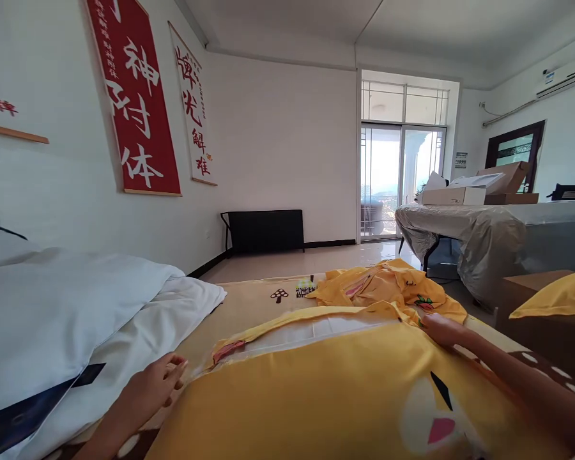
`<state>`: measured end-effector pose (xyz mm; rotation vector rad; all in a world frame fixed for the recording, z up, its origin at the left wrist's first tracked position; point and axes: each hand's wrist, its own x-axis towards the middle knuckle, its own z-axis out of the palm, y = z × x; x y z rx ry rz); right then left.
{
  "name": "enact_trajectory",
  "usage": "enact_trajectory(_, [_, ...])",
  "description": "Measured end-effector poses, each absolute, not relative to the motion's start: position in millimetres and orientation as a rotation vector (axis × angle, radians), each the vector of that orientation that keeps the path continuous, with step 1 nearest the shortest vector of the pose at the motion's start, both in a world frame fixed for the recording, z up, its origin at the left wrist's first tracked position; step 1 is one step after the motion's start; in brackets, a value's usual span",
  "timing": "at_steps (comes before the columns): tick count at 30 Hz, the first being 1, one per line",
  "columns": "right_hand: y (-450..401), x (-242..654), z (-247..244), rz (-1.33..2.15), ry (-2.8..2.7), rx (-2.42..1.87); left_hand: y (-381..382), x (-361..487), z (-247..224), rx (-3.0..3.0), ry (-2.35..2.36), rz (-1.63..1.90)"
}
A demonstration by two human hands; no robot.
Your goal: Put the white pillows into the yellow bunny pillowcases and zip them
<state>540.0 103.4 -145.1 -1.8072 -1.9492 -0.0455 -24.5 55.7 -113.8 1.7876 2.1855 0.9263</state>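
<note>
A yellow pillowcase (316,390) with a printed animal face lies in front of me. A white pillow (316,329) shows through the long gap at its far edge. My right hand (443,329) is closed on the pillowcase's edge at the far right corner. Just left of the pillowcase, my left hand (156,383) hovers with loosely bent fingers apart and nothing visible in them. Beyond the gap, a second crumpled yellow cloth (383,284) with small prints rests on the patterned beige cover (249,297).
White bedding (100,306) is heaped at my left. Another yellow cloth (560,297) lies on a cardboard box (536,281) at the right. Behind it, a plastic-wrapped table (489,230) carries boxes. A folded black table (268,231) leans at the far wall.
</note>
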Motion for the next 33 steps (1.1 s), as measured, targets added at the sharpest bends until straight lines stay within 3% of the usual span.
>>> enact_trajectory(3, [93, 517, -137, -0.096, -1.958, -1.774, 43, 9, -103, 2.094, 1.871, 0.938])
enact_trajectory(8, [49, 440, -105, 0.111, -2.358, -1.067, 28, 85, -94, 2.576, 1.476, 0.608])
enact_trajectory(10, [39, 426, -98, 0.088, -2.489, -0.977, 28, 95, -96, 2.638, 1.467, 0.511])
enact_trajectory(18, [54, 461, -113, 0.226, -2.554, -1.100, 42, 84, -106, 2.626, 1.440, 0.494])
enact_trajectory(24, [72, 454, -114, 0.314, -2.344, -1.174, 64, 108, -103, 2.578, 1.700, 0.474])
enact_trajectory(29, [112, 446, -130, 0.554, -2.299, -1.198, 91, 113, -102, 2.346, 1.638, 0.692])
enact_trajectory(33, [126, 435, -146, 0.529, -2.425, -1.251, 108, 116, -113, 2.246, 1.566, 0.741])
